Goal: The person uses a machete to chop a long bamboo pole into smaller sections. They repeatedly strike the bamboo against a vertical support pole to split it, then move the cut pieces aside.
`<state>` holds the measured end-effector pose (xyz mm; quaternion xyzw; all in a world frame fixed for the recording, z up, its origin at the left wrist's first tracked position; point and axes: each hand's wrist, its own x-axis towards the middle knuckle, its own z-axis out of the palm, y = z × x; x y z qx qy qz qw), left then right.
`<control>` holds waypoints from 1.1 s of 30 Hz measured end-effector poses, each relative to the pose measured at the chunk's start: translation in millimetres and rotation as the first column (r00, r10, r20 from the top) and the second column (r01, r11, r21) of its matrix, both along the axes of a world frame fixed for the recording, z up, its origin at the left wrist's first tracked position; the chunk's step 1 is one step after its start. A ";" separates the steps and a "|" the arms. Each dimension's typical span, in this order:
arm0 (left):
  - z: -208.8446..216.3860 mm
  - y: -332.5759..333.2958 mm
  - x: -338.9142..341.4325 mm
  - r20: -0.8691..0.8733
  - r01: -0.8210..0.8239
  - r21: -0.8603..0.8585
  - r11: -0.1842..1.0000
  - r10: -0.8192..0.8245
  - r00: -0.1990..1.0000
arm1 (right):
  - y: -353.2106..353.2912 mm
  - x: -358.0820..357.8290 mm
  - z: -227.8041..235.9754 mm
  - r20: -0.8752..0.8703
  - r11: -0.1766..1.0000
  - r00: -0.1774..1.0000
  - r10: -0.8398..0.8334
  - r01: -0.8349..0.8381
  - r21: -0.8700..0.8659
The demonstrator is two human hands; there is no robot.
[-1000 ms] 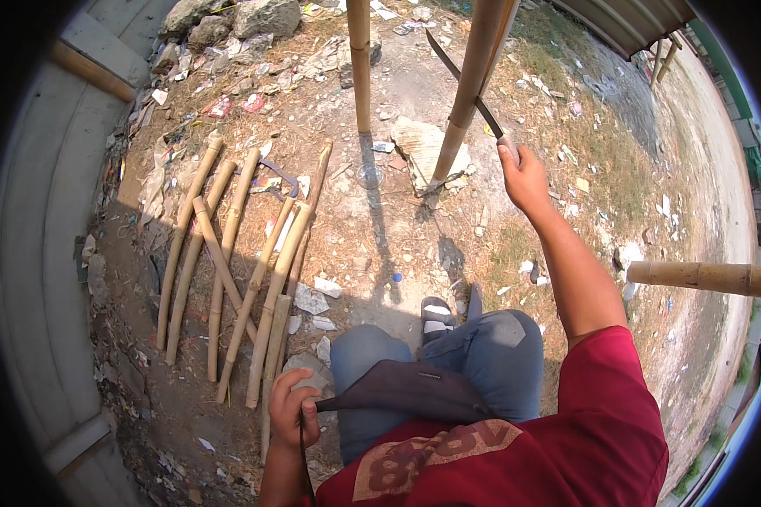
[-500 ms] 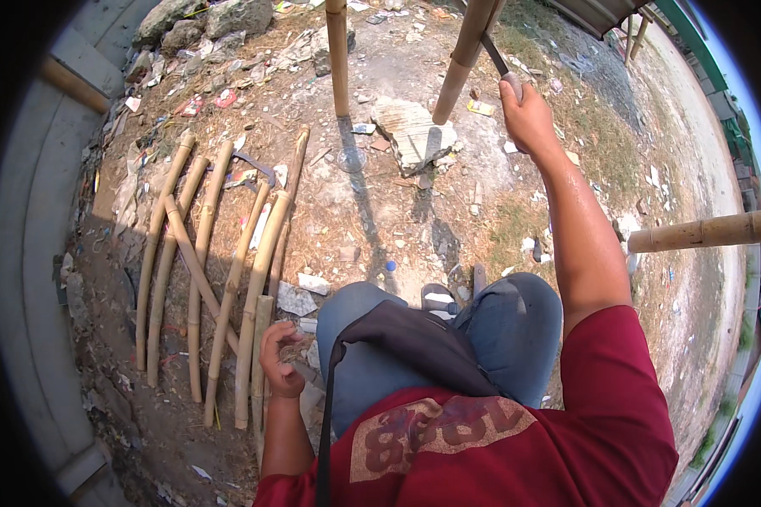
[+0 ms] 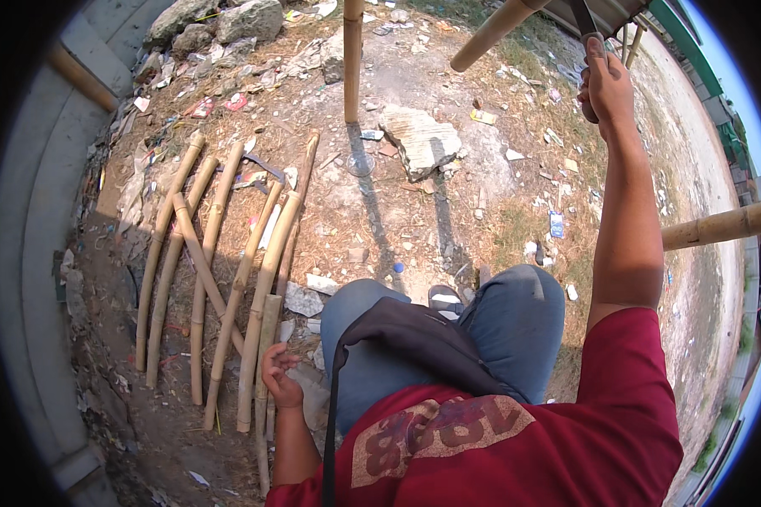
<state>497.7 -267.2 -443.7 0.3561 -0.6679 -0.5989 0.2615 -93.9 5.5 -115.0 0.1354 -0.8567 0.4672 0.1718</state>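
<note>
Raised at the upper right, my right hand (image 3: pixel 610 89) is closed around the handle of a machete-like knife (image 3: pixel 581 15). Its dark blade points up and is cut off by the picture's top edge. To the left of the blade a thick bamboo pole (image 3: pixel 495 35) slants, its lower end off the ground; what supports its upper end is out of sight. My left hand (image 3: pixel 281 373) is empty beside my left thigh, fingers loosely bent and apart. It is nearest to a short bamboo piece (image 3: pixel 269 338) in a row of cut bamboo poles (image 3: pixel 213 220) on the ground.
A pale flat stone (image 3: pixel 418 142) lies ahead of my feet. An upright bamboo post (image 3: pixel 353 68) stands left of it, and a horizontal bamboo pole (image 3: pixel 719 228) juts in at the right. Near the cut poles lies a sickle (image 3: pixel 265 166). A grey wall (image 3: pixel 34 253) borders the left.
My right hand and the knife have moved up and to the right. The slanting pole's lower end has swung up, away from the stone. The left hand has dropped slightly.
</note>
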 end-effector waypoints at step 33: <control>-26.0 -3.3 7.2 0.034 -0.016 0.080 0.997 0.013 0.999 | -27.5 13.0 -192.9 0.236 0.958 0.965 -0.113 0.043 0.285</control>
